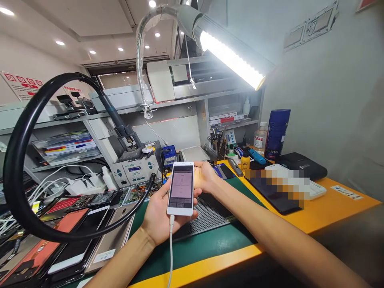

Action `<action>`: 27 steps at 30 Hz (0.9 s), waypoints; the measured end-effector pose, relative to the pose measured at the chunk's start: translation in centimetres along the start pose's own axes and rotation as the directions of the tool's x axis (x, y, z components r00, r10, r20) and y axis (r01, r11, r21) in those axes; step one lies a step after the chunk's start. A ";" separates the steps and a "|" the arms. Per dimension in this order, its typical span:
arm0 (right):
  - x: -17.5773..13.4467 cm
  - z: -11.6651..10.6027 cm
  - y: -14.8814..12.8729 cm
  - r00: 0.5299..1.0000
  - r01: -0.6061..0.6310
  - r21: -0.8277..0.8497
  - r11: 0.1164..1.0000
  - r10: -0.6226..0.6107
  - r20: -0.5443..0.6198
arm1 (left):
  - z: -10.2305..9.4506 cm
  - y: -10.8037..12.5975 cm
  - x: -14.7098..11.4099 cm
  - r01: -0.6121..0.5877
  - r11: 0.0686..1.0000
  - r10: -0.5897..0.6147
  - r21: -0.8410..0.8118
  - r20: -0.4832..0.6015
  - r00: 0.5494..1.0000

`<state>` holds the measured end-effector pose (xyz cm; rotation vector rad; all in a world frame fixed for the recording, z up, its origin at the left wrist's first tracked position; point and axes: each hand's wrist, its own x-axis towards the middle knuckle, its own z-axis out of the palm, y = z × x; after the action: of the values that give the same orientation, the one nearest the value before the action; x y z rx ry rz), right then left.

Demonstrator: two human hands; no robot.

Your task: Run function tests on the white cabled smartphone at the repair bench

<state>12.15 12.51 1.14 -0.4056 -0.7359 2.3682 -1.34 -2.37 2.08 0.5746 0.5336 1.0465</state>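
Note:
A white smartphone (181, 188) is held upright above the workbench, its lit screen facing me with a pale panel and small text I cannot read. My left hand (156, 216) cradles it from below and behind, fingertips wrapping round its right edge. At its upper right edge, my right hand (204, 177) grips the phone, with the fingers partly hidden behind it. A white charging cable (171, 252) is plugged into the bottom of the phone and hangs down towards me. Under the hands lie a grey perforated pad (211, 221) and a green mat (220, 244).
A black hose (13, 176) loops on the left from a grey rework station (135, 170). Several phones (79, 240) lie at left. A bright lamp (232, 58) hangs overhead. At right are a dark tablet-like slab (274, 194), a blue can (276, 134) and a yellow bottle (245, 163).

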 end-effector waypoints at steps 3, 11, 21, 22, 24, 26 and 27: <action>0.0 0.5 0.3 0.999 0.005 -0.018 1.000 -0.006 -0.052 | 0.1 0.0 -0.2 0.043 0.999 -0.044 0.028 0.033 0.999; -0.7 1.1 0.8 0.998 -0.033 -0.093 0.995 0.027 -0.064 | -0.5 1.6 -1.1 -0.171 0.972 0.163 0.159 0.060 0.985; -1.2 1.5 0.8 0.996 -0.034 -0.152 0.988 0.021 -0.091 | -1.3 2.0 -0.7 -0.127 0.984 0.100 0.124 0.204 0.974; -1.2 1.5 0.8 0.996 -0.039 -0.157 0.987 0.024 -0.091 | -1.4 2.1 -0.7 -0.098 0.987 0.067 0.124 0.234 0.970; -1.2 1.5 0.8 0.995 -0.045 -0.173 0.984 0.029 -0.093 | -1.5 2.5 -0.9 -0.015 0.991 -0.026 0.135 0.298 0.954; -1.0 1.4 0.9 0.994 -0.049 -0.191 0.980 0.030 -0.104 | -1.6 2.7 -1.0 0.069 0.986 -0.119 0.151 0.348 0.930; -1.0 1.5 0.9 0.993 -0.050 -0.199 0.979 0.027 -0.115 | -1.6 2.7 -1.0 0.098 0.983 -0.149 0.155 0.359 0.921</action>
<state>11.82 10.69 1.85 -0.6386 -0.9266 2.2925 -4.51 -1.93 2.85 0.8269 0.3033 0.7601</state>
